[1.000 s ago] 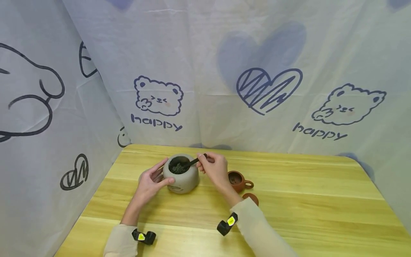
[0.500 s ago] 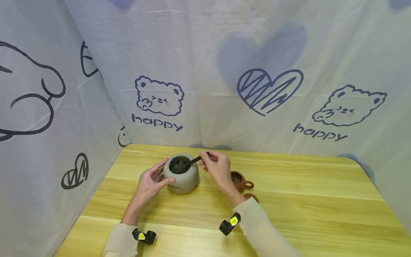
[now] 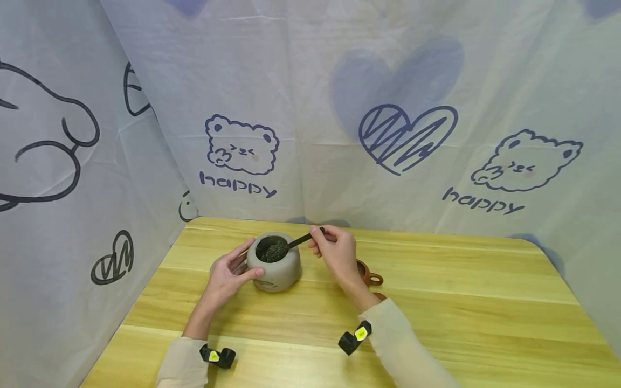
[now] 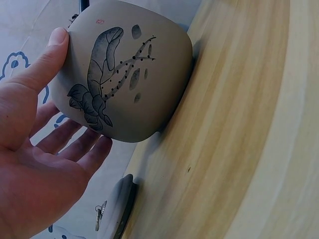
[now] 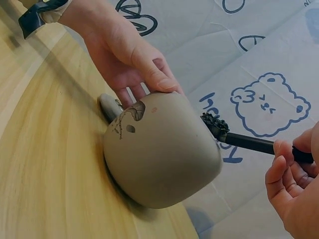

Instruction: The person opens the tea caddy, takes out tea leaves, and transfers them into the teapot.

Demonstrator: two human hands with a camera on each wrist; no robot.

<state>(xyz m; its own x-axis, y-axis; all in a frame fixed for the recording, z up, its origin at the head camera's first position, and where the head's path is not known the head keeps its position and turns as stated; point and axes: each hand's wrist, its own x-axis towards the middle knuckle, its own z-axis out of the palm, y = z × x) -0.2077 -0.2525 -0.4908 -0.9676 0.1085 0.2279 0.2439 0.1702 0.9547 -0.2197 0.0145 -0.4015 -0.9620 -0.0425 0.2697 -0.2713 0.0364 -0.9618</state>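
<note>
At lower centre, the left hand (image 3: 228, 277), thumb and fingers wide apart, grips the jar (image 3: 278, 275), while the right hand (image 3: 338, 253) pinches a scoop (image 3: 299, 241) at its mouth, wrist mostly hiding a cup (image 3: 365, 274) and reddish piece (image 3: 380, 296).

The far curtain (image 3: 315, 64) bears the printed word "happy" twice: a left inscription (image 3: 237, 185) and a right inscription (image 3: 482, 201), both in blue lettering, each positioned below a bear-head outline (image 3: 242, 146). The small red seal (image 4: 100, 21) on the grey jar (image 4: 130, 74) is illegible. The yellow labels (image 3: 214, 356) on the black wrist devices (image 3: 226, 359) are too small to read.
</note>
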